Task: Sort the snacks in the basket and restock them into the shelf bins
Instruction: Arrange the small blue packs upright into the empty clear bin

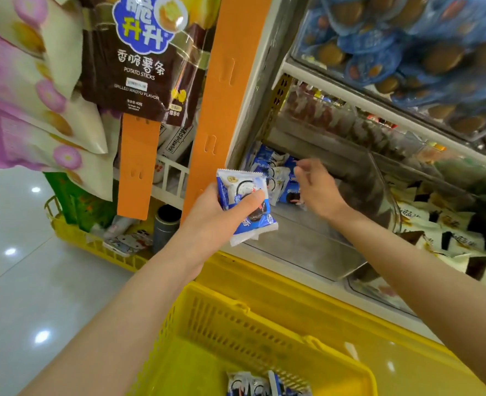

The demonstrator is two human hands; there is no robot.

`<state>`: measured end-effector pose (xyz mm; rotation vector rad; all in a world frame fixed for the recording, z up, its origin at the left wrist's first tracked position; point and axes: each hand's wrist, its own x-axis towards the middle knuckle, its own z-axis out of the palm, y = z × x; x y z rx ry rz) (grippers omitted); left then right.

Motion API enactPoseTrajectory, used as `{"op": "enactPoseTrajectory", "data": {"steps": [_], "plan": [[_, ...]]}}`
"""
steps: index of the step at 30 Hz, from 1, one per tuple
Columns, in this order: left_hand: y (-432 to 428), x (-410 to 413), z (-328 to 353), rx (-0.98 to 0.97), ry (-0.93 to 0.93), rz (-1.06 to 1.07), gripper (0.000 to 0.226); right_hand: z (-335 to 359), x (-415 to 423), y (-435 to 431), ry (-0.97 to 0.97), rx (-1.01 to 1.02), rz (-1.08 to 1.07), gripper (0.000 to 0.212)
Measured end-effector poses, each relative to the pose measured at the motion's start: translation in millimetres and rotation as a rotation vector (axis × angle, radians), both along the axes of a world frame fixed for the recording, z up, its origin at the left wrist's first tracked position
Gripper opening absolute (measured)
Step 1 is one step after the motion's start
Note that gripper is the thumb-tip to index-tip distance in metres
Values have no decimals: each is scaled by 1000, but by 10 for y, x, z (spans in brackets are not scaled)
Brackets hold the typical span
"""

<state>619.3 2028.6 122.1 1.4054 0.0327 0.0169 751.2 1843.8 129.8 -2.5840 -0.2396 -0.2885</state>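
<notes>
At the clear plastic bin's (307, 247) front edge, my left hand (219, 215) grips two glossy blue-and-white cookie packets (241, 190). My right hand (318, 192) reaches the stocked packets (276, 170) at the bin's back, fingers curled; I cannot tell if it holds one. Just to the left stands an orange strip (216, 110), and the yellow mesh basket (221, 324) below holds about three spare packets (264, 384)
</notes>
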Motion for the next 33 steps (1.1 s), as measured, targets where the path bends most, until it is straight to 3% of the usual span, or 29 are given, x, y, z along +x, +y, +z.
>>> {"op": "enactPoseTrajectory", "data": {"steps": [3, 6, 8, 12, 14, 16, 18, 23, 25, 27, 30, 33], "plan": [[-48, -53, 11, 10, 16, -15, 17, 169, -643, 186, -75, 208, 190, 22], [-100, -132, 16, 26, 2, -18, 17, 274, -1184, 291, 138, 276, 318, 17], [-130, -196, 22, 42, 5, -13, 15, 294, -1427, 335, 296, 249, 317, 29], [-188, -331, 57, 7, 42, -147, 28, 347, -1638, 294, 251, 211, 226, 47], [-210, -403, 103, -42, 36, -219, 43, 403, -1651, 217, 331, 353, 184, 46], [-245, -433, 117, -22, 15, -235, 59, 459, -1643, 133, 491, 656, 147, 37], [-285, -449, 121, -32, -22, -173, 52, 463, -1664, 53, 521, 797, 131, 28], [-286, -408, 130, -14, -141, -50, 34, 440, -1819, -90, 418, 583, 245, 46], [-266, -381, 120, 82, -174, -55, 33, 480, -1784, -168, 288, 553, 144, 61], [-272, -366, 98, 211, -214, -63, 33, 526, -1751, -213, 144, 340, 143, 79], [-336, -378, 75, 248, -283, -44, 36, 506, -1733, -182, 30, -2, 282, 60], [-384, -376, 77, 232, -366, 7, 34, 488, -1663, -175, 32, 35, 272, 58]]}}
